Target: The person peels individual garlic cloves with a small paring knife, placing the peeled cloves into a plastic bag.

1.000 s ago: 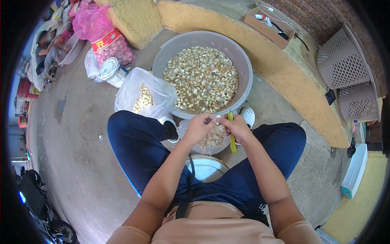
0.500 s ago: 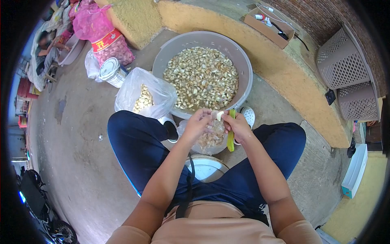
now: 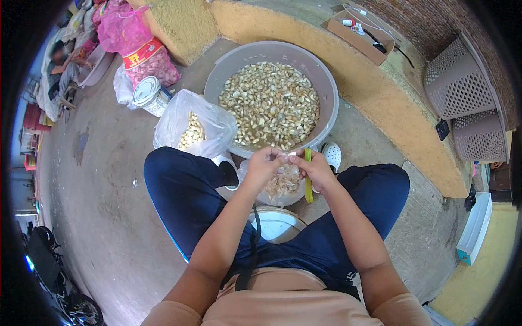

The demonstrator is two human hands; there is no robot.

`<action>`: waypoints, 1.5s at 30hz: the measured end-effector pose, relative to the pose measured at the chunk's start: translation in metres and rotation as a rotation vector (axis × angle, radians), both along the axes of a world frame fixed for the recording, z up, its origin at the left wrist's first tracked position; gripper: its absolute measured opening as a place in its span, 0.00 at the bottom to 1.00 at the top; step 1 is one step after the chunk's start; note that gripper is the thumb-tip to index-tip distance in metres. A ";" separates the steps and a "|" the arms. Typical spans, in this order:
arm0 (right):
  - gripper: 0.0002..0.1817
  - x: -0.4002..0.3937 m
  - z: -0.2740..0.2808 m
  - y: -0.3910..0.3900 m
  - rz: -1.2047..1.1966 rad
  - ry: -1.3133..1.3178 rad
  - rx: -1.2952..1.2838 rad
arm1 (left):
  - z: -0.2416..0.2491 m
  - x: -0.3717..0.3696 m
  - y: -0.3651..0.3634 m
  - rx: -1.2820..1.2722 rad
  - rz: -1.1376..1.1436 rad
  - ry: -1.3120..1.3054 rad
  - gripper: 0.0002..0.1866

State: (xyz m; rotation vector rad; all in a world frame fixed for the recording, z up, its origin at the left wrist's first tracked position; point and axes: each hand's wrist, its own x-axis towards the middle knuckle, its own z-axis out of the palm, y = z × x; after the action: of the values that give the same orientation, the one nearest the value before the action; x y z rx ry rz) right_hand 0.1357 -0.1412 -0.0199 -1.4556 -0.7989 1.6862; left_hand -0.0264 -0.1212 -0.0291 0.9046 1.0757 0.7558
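The wide grey plastic basin (image 3: 324, 81), heaped with pale garlic cloves in murky water, sits on the concrete floor at twelve o'clock from the hands. At ten o'clock from them a clear plastic bag (image 3: 179, 117) slumps open with more pale cloves inside. Directly under the hands, between the knees, a smaller clear bag of papery skins (image 3: 283, 187) catches the waste.

The left hand (image 3: 263, 167) is pinched closed on a single small white garlic clove (image 3: 291, 154), thumb and forefinger gripping its near end. The right hand (image 3: 318, 169) is clenched around a slim yellow-green handled knife (image 3: 308, 176), the handle running down toward six o'clock; the blade is hidden behind the fingers, so I cannot tell just where it meets the clove. The clove lies between the two sets of fingertips, just above the waste bag.

To do this peeling well, I would judge that the left grip should stay firm but light, turning the clove so the knife lifts skin rather than flesh. The blade edge is best kept angled away from the left thumb. Holding both hands low over the waste bag lets the skin drop straight in.

Writing: the pink net sack of garlic (image 3: 142, 54) at eleven o'clock carries a red band with gold characters, too small to read. The round white tin (image 3: 148, 93) beside it shows no legible label.
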 end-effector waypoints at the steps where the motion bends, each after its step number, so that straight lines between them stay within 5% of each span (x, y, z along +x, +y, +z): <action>1: 0.14 0.000 0.000 0.000 -0.034 0.036 -0.008 | -0.001 -0.001 0.001 -0.050 0.019 -0.075 0.06; 10: 0.15 0.004 0.004 0.001 -0.054 0.265 -0.048 | -0.010 0.000 0.001 -0.045 0.062 -0.118 0.09; 14: 0.16 0.002 0.005 0.001 -0.053 0.150 -0.041 | 0.007 0.004 -0.001 0.015 0.122 -0.176 0.13; 28: 0.10 0.010 0.004 0.004 -0.264 0.344 -0.168 | -0.015 0.002 -0.003 0.366 -0.122 0.387 0.09; 31: 0.10 0.012 -0.002 0.005 -0.235 0.260 -0.167 | -0.023 0.004 -0.007 0.445 -0.124 0.451 0.10; 34: 0.11 0.014 -0.001 0.010 0.074 -0.361 -0.050 | -0.024 0.003 -0.009 0.628 -0.151 0.630 0.10; 37: 0.15 0.017 -0.021 0.013 0.248 -1.046 0.460 | -0.030 0.003 -0.009 0.592 -0.276 0.756 0.09; 45: 0.17 0.019 -0.024 0.013 0.366 -0.952 0.274 | -0.043 -0.001 -0.015 0.548 -0.377 0.911 0.09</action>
State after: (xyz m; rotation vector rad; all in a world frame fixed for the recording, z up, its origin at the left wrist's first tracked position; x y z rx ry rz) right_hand 0.1550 -0.1279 -0.0444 -1.9830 -1.8081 0.9695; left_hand -0.0273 -0.1359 -0.0721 1.9732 1.4297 0.2918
